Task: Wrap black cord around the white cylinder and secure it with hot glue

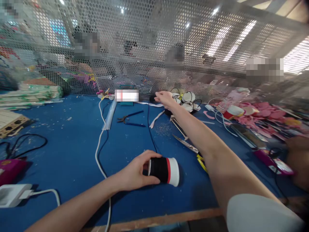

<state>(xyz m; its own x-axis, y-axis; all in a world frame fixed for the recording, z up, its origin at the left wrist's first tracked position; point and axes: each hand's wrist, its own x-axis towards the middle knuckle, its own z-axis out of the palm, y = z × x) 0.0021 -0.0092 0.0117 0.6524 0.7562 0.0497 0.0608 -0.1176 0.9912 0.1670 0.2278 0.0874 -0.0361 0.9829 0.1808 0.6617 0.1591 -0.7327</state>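
Near the table's front, my left hand (140,170) is wrapped round a white paper cup (174,172) lying on its side. Black winding (159,169) covers the cup's middle, with a red band (168,170) beside it. A thin dark cord (150,132) runs from near the cup toward the back. My right hand (165,98) reaches to the back, its fingers drawn together beside a small black bundle (152,98). What its fingertips hold, if anything, is hidden. Scissors (187,144) with yellow handles lie partly under my right forearm.
Blue-handled pliers (131,119) lie mid-table, beside a clear strip (111,114) and a white cable (98,151). White cups with black cord (188,96) stand at the back. Pink pieces (267,112) and a phone (248,135) lie right. A perforated metal screen (145,48) rises behind.
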